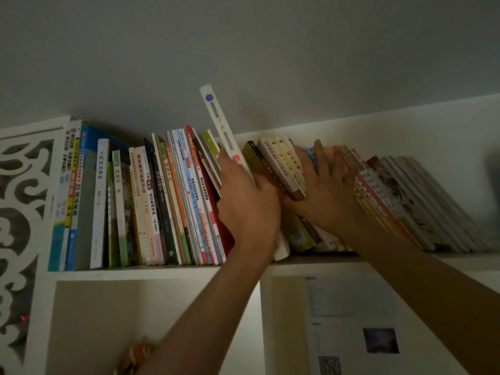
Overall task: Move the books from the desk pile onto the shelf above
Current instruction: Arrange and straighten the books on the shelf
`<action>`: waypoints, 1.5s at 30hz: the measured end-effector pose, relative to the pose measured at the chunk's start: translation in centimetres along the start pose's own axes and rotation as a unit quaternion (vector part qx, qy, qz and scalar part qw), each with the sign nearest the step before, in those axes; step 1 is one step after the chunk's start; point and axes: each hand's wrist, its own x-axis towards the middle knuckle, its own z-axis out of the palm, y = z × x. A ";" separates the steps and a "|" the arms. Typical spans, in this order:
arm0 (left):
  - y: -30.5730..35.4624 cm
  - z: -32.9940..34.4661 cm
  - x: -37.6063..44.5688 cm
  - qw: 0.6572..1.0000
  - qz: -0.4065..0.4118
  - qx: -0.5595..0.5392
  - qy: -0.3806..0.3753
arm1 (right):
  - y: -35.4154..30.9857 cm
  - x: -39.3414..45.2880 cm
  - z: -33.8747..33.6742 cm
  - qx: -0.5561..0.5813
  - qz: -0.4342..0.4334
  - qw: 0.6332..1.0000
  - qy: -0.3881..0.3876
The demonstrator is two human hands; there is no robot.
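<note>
The shelf (162,273) already carries many books, and one tall white book (221,125) is half inserted between the upright row and the leaning books (281,169); the desk pile is not visible. The left hand (247,204) grips this thin, tilted book with curled fingers, while the right hand (322,185), fingers straight and spread, presses the leaning books aside.

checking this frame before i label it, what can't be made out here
Head view only:
- Desk pile: out of frame, below the bottom edge.
- White book: its lower spine is covered by the left hand.
- Leaning books: their lower parts are hidden behind the right hand and wrist.
- Paper sheet under the shelf: text too blurred and dim to read.
- Orange thing at the bottom: partly hidden by the left forearm, blurred, unidentifiable.
</note>
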 end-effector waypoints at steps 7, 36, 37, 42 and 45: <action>-2.6 3.9 0.4 0.973 0.133 0.187 0.036 | 0.4 0.0 0.3 0.002 -0.009 1.000 0.022; -12.2 -0.5 2.4 0.922 0.228 0.239 -0.201 | -4.6 -6.1 -0.9 -0.006 -0.079 0.979 -0.190; -12.6 -0.6 2.5 0.920 0.244 0.234 -0.200 | -4.3 -5.9 -0.7 0.016 -0.071 0.976 -0.207; -13.8 -1.8 4.9 0.889 0.328 0.241 -0.208 | -6.0 -5.9 1.2 0.075 -0.053 0.980 -0.177; -14.2 -3.7 8.0 0.866 0.364 0.267 -0.216 | -8.8 -5.5 2.9 0.146 -0.048 0.974 -0.167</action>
